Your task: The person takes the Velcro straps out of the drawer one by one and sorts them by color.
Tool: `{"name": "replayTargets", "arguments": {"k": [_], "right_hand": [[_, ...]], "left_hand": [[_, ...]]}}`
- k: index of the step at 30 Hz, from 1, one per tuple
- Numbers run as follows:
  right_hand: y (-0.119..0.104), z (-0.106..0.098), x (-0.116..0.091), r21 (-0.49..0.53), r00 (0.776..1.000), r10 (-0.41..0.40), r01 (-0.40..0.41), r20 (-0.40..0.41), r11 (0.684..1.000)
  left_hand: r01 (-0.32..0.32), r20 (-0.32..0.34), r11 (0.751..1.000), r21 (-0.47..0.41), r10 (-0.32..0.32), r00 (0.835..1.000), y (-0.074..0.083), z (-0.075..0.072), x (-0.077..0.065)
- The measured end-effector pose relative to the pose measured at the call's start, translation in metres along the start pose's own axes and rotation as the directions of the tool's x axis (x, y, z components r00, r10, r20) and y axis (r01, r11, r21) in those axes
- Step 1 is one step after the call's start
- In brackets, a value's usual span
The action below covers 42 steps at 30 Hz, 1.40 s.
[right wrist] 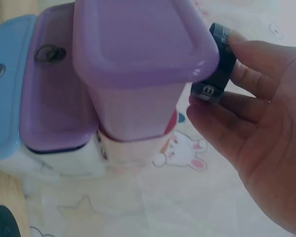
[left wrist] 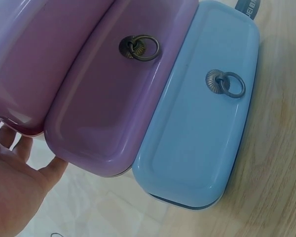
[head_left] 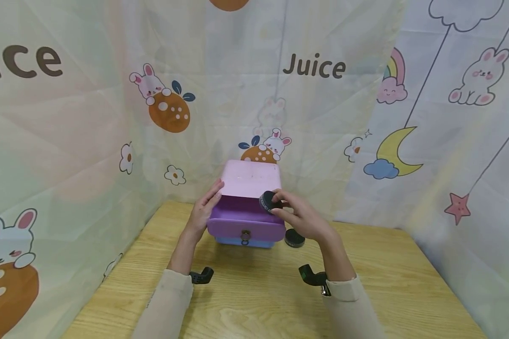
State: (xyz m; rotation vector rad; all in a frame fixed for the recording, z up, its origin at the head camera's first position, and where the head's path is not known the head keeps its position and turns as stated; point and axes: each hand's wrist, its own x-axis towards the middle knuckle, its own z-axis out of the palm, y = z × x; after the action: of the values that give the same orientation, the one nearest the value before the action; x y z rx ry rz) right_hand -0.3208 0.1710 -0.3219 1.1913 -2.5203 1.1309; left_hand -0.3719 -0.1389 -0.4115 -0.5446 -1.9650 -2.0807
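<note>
A small drawer chest with a pink top (head_left: pixel 251 176) stands on the table, its upper purple drawer (head_left: pixel 229 229) pulled out. Below it, a middle purple drawer (left wrist: pixel 103 113) and a blue drawer (left wrist: pixel 192 118), both with ring pulls, are closed. My left hand (head_left: pixel 201 212) rests its fingers against the chest's left side. With thumb and fingers, my right hand (head_left: pixel 303 216) pinches a flat round black container (right wrist: pixel 214 74) with white lettering, at the right edge of the pulled-out drawer. A second flat round black container (head_left: pixel 294 238) lies on the table, right of the chest.
The wood-grain table (head_left: pixel 246 301) reaches up to patterned cloth walls behind and at both sides. The back cloth (head_left: pixel 314 141) hangs close behind the chest. A black camera mount (head_left: pixel 311 275) sits on the right wrist, another mount (head_left: pixel 202 275) on the left.
</note>
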Motion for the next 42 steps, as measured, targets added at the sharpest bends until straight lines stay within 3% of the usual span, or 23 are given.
{"name": "replayTargets", "arguments": {"k": [9,17,22,30,42], "right_hand": [[0.003,0.0,-0.016,-0.169,0.995,-0.039,0.023,-0.093,0.985],[0.01,0.006,-0.034,-0.168,0.985,0.014,-0.044,-0.175,0.985],[0.015,0.01,-0.045,-0.2,0.977,-0.004,-0.04,-0.214,0.979],[0.022,0.01,-0.049,-0.216,0.973,-0.016,-0.035,-0.231,0.976],[0.029,0.004,-0.055,-0.165,0.972,0.06,-0.099,-0.229,0.981]], "left_hand": [[0.019,-0.003,1.0,-0.007,-0.019,1.0,0.0,-0.003,-0.001],[0.004,0.003,1.0,-0.018,-0.004,1.0,-0.003,-0.001,-0.002],[-0.001,0.012,1.0,-0.028,0.002,1.0,-0.004,0.0,-0.003],[0.014,0.011,1.0,-0.024,-0.014,1.0,-0.002,-0.003,-0.002],[0.002,0.017,1.0,-0.024,-0.002,1.0,0.0,-0.001,-0.001]]}}
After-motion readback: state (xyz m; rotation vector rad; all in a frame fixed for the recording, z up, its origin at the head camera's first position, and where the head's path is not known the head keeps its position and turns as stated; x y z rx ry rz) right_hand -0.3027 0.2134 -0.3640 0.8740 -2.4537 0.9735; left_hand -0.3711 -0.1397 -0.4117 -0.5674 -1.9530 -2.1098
